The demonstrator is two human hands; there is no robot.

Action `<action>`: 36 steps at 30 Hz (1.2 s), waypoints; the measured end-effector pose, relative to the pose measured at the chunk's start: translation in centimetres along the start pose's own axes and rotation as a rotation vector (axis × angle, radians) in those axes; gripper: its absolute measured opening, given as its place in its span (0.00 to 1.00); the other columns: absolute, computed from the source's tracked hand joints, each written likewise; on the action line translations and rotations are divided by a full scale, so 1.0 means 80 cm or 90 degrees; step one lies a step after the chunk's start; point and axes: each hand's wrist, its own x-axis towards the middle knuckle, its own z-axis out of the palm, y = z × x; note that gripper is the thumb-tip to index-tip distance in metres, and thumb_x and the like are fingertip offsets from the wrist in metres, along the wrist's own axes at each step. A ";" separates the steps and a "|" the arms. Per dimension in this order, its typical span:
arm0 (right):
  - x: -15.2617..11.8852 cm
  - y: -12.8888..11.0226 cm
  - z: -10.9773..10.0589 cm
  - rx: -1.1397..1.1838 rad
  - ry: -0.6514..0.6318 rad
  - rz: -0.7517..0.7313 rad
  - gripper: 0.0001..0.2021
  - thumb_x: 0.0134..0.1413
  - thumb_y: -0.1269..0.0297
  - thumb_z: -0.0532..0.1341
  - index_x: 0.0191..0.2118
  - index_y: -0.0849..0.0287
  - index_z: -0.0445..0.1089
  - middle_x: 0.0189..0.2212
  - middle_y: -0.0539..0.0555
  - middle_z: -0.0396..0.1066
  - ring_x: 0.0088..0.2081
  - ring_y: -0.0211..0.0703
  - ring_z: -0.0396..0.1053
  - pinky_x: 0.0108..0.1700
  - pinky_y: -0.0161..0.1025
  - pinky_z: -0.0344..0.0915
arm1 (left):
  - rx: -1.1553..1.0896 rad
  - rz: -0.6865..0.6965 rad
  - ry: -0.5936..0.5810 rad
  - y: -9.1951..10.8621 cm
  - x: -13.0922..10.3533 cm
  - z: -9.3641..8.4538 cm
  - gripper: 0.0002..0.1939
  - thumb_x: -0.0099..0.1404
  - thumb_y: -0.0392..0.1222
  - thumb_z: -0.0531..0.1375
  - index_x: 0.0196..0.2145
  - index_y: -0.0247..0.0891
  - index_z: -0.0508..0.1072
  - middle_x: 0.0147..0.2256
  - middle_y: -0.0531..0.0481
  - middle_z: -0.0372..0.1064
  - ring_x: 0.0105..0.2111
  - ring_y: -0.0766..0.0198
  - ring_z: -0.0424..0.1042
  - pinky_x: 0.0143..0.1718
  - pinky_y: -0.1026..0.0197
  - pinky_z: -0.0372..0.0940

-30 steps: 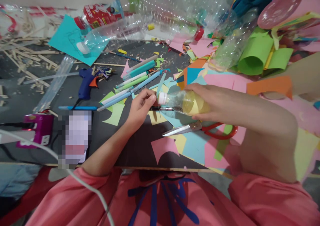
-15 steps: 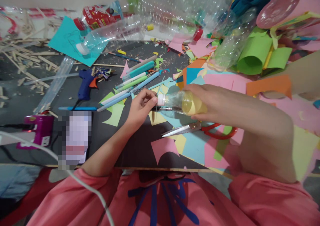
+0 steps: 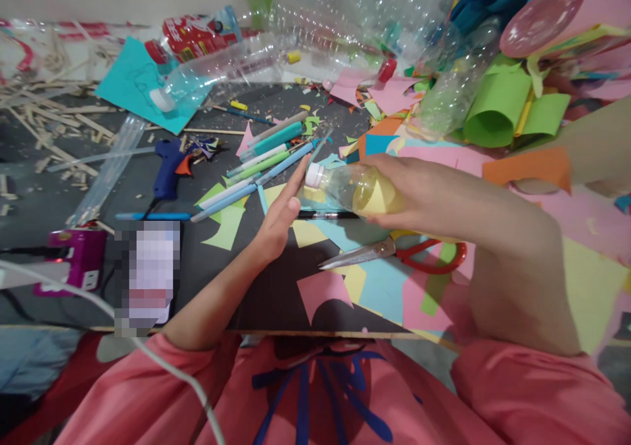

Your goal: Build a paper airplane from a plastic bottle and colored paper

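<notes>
A small clear bottle with a white cap and a yellow band [image 3: 367, 188] lies sideways in my right hand [image 3: 414, 192], whose fingers wrap round its yellow end. Just left of the cap, my left hand [image 3: 280, 218] is held edge-on with its fingers stretched out and nothing in them. A thin clear strip rises beside the cap. Below the bottle, a black pen [image 3: 328, 215] rests on paper scraps. Red-handled scissors [image 3: 394, 251] lie closer to me, their blades pointing left.
Several markers [image 3: 271, 159], a blue glue gun [image 3: 168, 169], a phone [image 3: 152, 267] and a purple power socket [image 3: 73, 261] lie to the left. Large clear bottles [image 3: 221, 67] line the back. Another person's arm [image 3: 586, 142] reaches in at right among coloured paper.
My left hand has let go of the cap and its fingers have straightened. The bottle and my right hand have moved slightly up and left.
</notes>
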 end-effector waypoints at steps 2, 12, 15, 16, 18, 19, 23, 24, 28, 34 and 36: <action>0.001 -0.002 -0.001 -0.032 -0.020 0.008 0.27 0.47 0.65 0.65 0.55 0.60 0.64 0.39 0.58 0.74 0.36 0.53 0.72 0.32 0.39 0.60 | 0.020 -0.006 -0.006 0.001 0.000 -0.001 0.29 0.73 0.60 0.44 0.68 0.56 0.53 0.71 0.60 0.46 0.71 0.53 0.42 0.72 0.50 0.40; 0.000 -0.002 -0.004 -0.035 -0.007 -0.009 0.28 0.51 0.63 0.63 0.58 0.63 0.62 0.43 0.63 0.74 0.41 0.57 0.72 0.35 0.41 0.61 | 0.088 -0.054 0.015 0.010 0.000 0.001 0.37 0.69 0.67 0.45 0.69 0.50 0.52 0.71 0.54 0.43 0.72 0.50 0.39 0.72 0.47 0.38; 0.000 -0.004 -0.006 -0.048 -0.014 -0.004 0.29 0.50 0.62 0.64 0.58 0.64 0.62 0.43 0.64 0.74 0.41 0.57 0.72 0.35 0.40 0.60 | 0.089 -0.041 -0.009 0.014 0.000 0.002 0.36 0.70 0.65 0.44 0.70 0.49 0.50 0.72 0.52 0.41 0.72 0.50 0.39 0.72 0.47 0.39; 0.000 -0.006 -0.007 -0.054 -0.018 -0.002 0.29 0.49 0.62 0.64 0.58 0.64 0.63 0.42 0.63 0.74 0.41 0.57 0.72 0.34 0.40 0.60 | 0.092 -0.040 -0.014 0.015 0.001 0.001 0.35 0.70 0.65 0.44 0.70 0.49 0.51 0.72 0.52 0.41 0.72 0.50 0.40 0.72 0.47 0.40; 0.000 -0.008 -0.010 -0.065 -0.021 0.001 0.27 0.48 0.62 0.63 0.56 0.64 0.65 0.40 0.62 0.75 0.39 0.56 0.72 0.33 0.39 0.59 | 0.106 -0.038 -0.014 0.018 0.001 0.000 0.34 0.70 0.64 0.45 0.69 0.49 0.53 0.71 0.51 0.44 0.71 0.49 0.41 0.72 0.47 0.40; 0.000 -0.009 -0.012 -0.070 -0.021 0.004 0.26 0.48 0.62 0.63 0.54 0.63 0.66 0.38 0.61 0.75 0.37 0.55 0.71 0.32 0.39 0.58 | 0.119 -0.033 -0.009 0.018 0.001 -0.001 0.34 0.70 0.64 0.45 0.68 0.50 0.54 0.71 0.51 0.45 0.71 0.49 0.42 0.72 0.47 0.41; -0.001 -0.011 -0.014 -0.080 -0.010 0.006 0.26 0.48 0.63 0.62 0.55 0.63 0.66 0.37 0.61 0.75 0.35 0.53 0.71 0.31 0.38 0.56 | 0.186 -0.004 0.027 0.013 -0.001 -0.004 0.33 0.70 0.65 0.46 0.66 0.51 0.59 0.69 0.48 0.51 0.69 0.48 0.49 0.70 0.46 0.46; -0.001 -0.011 -0.013 -0.081 -0.008 0.004 0.26 0.48 0.63 0.62 0.55 0.64 0.66 0.37 0.61 0.75 0.36 0.53 0.71 0.31 0.38 0.56 | 0.187 -0.001 0.042 0.011 -0.001 -0.004 0.33 0.70 0.65 0.45 0.66 0.50 0.60 0.67 0.47 0.54 0.68 0.48 0.52 0.69 0.46 0.48; 0.000 -0.010 -0.012 -0.099 -0.006 0.000 0.25 0.48 0.62 0.62 0.54 0.62 0.67 0.36 0.60 0.75 0.35 0.54 0.71 0.30 0.38 0.57 | 0.120 0.003 0.102 0.002 -0.003 -0.002 0.30 0.70 0.64 0.46 0.62 0.49 0.63 0.61 0.45 0.63 0.63 0.50 0.61 0.65 0.46 0.55; -0.001 -0.006 -0.013 -0.087 0.007 -0.017 0.26 0.50 0.63 0.62 0.56 0.62 0.65 0.39 0.61 0.75 0.38 0.56 0.72 0.32 0.39 0.58 | 0.133 0.002 0.117 0.004 0.000 -0.002 0.29 0.69 0.65 0.47 0.59 0.48 0.68 0.59 0.45 0.65 0.62 0.50 0.62 0.65 0.47 0.55; -0.001 -0.004 -0.013 -0.082 0.009 -0.008 0.26 0.50 0.62 0.62 0.56 0.62 0.65 0.38 0.61 0.75 0.37 0.55 0.72 0.32 0.39 0.57 | 0.120 0.004 0.117 0.005 0.000 -0.003 0.29 0.69 0.64 0.47 0.58 0.47 0.68 0.59 0.44 0.66 0.62 0.50 0.62 0.65 0.47 0.54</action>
